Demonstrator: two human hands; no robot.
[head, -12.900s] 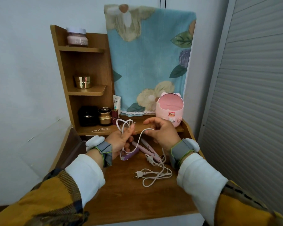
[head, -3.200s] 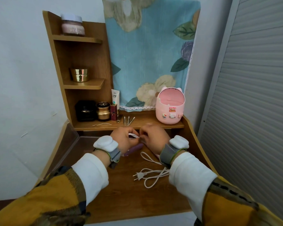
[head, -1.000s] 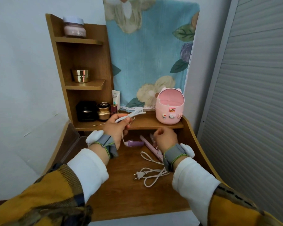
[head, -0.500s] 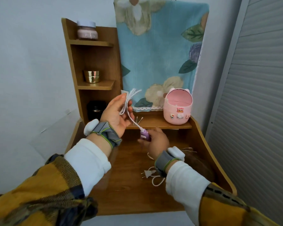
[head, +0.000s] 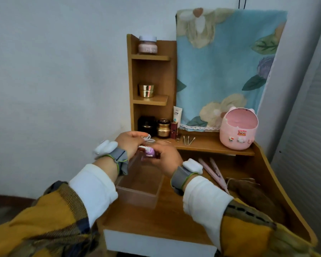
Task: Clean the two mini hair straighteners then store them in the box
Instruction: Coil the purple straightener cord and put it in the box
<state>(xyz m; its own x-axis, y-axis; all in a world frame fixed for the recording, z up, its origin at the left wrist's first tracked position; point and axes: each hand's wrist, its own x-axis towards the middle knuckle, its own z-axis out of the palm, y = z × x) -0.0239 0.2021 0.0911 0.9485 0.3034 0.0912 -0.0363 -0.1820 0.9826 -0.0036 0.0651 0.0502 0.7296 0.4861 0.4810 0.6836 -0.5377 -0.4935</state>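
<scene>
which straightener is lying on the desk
The pink straightener, flat on the desk; the purple straightener is gripped in the right hand above the clear box.

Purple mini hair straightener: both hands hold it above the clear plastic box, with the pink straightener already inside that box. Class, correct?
No. The head view shows the pink mini hair straightener lying on the wooden desk, right of the clear plastic box, not inside it. The left hand and right hand do hold the purple mini hair straightener above that box.
</scene>
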